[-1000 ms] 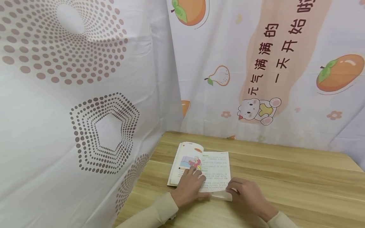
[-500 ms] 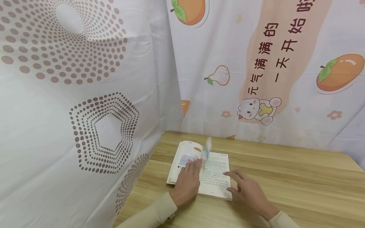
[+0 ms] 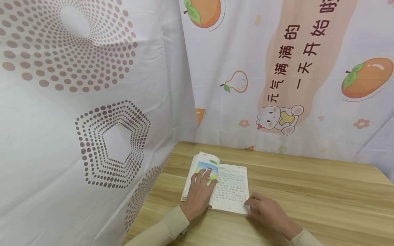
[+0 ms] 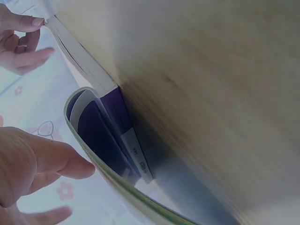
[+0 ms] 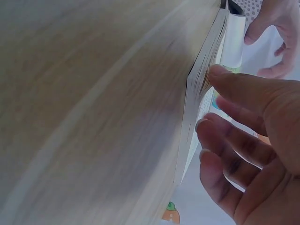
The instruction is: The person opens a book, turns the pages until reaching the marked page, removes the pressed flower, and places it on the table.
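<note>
An open book (image 3: 231, 191) lies on the wooden table, text on its right page and a colour picture on its left page (image 3: 205, 166). My left hand (image 3: 198, 196) rests on the left page with its fingers spread; in the left wrist view the left side bows up in a curve beside the dark spine (image 4: 117, 110). At the lower right corner of the book, my right hand (image 3: 267, 210) holds the page edges (image 5: 208, 77) between thumb and index finger. Its thumb (image 5: 234, 84) lies on the fore-edge, the other fingers loosely bent.
Wood-grain table (image 3: 307, 191) extends to the right of the book. A white curtain with brown dots (image 3: 101, 143) hangs at the left, and a printed cloth (image 3: 234, 112) with fruit and lettering hangs behind the table.
A page has swung over from right to left, so the left side shows a different picture. My left hand lifted aside and settled back on it; my right hand returned to the lower right corner.
</note>
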### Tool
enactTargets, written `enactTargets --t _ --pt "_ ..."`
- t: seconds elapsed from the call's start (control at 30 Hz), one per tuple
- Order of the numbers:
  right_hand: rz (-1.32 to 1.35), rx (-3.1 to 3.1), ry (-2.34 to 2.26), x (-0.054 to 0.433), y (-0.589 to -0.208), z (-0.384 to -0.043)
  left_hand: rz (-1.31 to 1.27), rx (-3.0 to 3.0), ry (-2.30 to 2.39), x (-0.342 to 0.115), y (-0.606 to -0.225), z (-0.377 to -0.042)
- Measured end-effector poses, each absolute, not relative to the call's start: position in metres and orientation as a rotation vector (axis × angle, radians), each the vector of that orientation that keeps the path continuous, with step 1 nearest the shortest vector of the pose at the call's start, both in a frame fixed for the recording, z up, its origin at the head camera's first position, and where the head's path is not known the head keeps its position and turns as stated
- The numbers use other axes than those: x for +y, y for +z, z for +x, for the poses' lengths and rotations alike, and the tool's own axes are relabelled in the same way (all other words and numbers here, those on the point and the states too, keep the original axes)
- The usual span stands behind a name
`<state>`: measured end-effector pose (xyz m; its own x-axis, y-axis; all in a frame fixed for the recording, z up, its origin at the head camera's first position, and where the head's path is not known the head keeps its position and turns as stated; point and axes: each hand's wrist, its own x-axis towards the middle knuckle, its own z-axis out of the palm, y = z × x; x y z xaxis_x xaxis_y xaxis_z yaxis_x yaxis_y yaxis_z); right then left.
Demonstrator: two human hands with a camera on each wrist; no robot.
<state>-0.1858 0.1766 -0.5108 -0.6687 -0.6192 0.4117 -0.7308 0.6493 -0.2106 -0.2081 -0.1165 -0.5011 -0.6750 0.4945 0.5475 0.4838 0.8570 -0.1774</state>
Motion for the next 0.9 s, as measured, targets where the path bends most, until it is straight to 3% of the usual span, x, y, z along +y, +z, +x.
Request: enactTargets --t 0.9 --pt "1.193 -2.495 0.352 0.1707 -0.5028 -0.1816 -0.929 -2.530 -0.035 -0.1124 -0.5054 -0.2030"
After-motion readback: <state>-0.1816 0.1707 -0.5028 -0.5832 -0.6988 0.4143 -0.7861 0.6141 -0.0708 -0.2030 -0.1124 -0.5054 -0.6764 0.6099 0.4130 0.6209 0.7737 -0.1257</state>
